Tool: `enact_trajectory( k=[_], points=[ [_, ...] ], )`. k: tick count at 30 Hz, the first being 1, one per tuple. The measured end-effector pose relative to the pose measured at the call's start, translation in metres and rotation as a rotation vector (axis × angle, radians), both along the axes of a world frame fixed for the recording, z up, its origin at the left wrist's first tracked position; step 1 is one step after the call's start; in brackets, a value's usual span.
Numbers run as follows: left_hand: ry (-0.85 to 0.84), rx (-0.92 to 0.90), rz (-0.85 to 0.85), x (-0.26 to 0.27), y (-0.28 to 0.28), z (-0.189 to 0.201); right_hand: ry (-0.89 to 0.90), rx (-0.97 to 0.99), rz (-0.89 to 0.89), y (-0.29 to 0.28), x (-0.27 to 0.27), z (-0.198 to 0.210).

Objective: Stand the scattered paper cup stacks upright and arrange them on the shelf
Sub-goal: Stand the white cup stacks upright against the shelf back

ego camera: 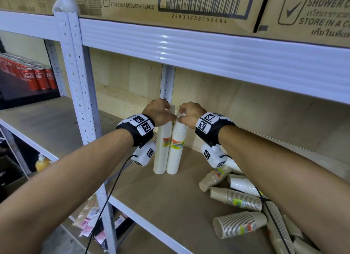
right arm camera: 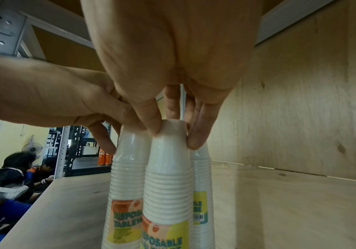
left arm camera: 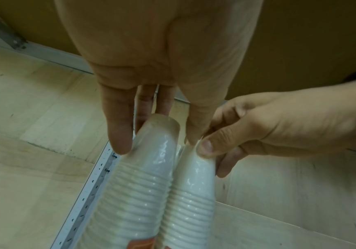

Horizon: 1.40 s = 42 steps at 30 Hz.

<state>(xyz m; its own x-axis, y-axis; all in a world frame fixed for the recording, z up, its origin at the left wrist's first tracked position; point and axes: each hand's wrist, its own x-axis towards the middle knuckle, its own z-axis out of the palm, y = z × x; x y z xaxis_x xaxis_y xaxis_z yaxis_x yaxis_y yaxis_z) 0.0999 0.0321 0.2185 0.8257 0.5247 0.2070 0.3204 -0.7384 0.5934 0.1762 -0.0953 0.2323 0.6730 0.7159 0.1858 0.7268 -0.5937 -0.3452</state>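
Observation:
Two white paper cup stacks in plastic sleeves stand upright side by side on the wooden shelf board (ego camera: 170,206). My left hand (ego camera: 159,111) holds the top of the left stack (ego camera: 162,149) between finger and thumb. My right hand (ego camera: 189,113) pinches the top of the right stack (ego camera: 176,153). The left wrist view shows the left hand (left arm camera: 156,134) on the left stack (left arm camera: 138,193). In the right wrist view the right hand (right arm camera: 175,133) grips its stack (right arm camera: 166,185), and a third upright stack (right arm camera: 200,193) stands just behind. Brown cup stacks (ego camera: 234,197) lie toppled at the lower right.
A white cup stack (ego camera: 244,185) lies among the fallen brown ones. The upper shelf beam (ego camera: 208,51) hangs low above my hands, with cardboard boxes (ego camera: 170,1) on it. A white upright post (ego camera: 81,83) stands to the left, with cola cans (ego camera: 37,77) beyond it. People (right arm camera: 9,176) sit off to the left.

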Motion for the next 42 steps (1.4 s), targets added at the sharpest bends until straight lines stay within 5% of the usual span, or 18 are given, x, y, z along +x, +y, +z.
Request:
enact_trajectory(
  k=[32,42],
  points=[
    [-0.007,0.065,-0.194,-0.005,0.001,0.002,-0.02,-0.031,0.029,-0.001,-0.001,0.002],
    [-0.105,0.11,-0.252,-0.001,-0.012,0.038,-0.01,-0.089,0.051,-0.037,0.006,0.017]
  ],
)
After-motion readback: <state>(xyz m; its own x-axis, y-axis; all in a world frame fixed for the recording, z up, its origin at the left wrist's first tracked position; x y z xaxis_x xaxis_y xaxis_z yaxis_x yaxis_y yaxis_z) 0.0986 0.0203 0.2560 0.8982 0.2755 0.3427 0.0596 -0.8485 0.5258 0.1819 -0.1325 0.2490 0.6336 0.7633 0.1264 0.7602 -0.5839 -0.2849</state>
